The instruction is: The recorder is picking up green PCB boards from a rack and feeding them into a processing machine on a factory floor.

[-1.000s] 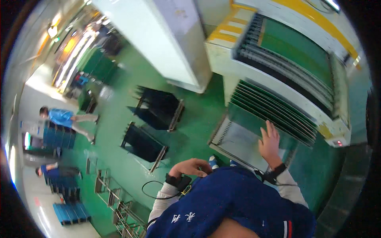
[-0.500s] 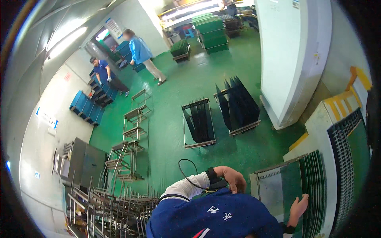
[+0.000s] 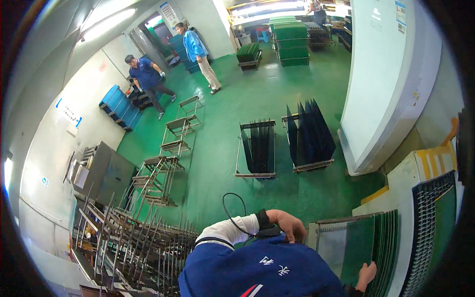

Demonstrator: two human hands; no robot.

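My right hand (image 3: 366, 274) grips the edge of a thin dark-green panel (image 3: 359, 242) at the lower right. Its fingers are bent over the edge, beside a row of similar upright green panels (image 3: 387, 237). My left hand (image 3: 288, 225) is in front of my chest, wrist bent and fingers curled down, to the left of the panel rack. What those fingers hold, if anything, is hidden. A black cable (image 3: 232, 195) loops beside my white left sleeve (image 3: 225, 232).
Two metal racks of dark panels, a left one (image 3: 260, 148) and a right one (image 3: 310, 136), stand on the green floor ahead. Bare metal frames (image 3: 173, 133) line the left. Two people, one in dark blue (image 3: 148, 76) and one in light blue (image 3: 197, 47), are farther off. White machinery (image 3: 386, 84) borders the right.
The room has shifted right in the picture as my head turned. My right hand has moved nearer to me along the panel's edge. The person in dark blue has straightened up and stepped.
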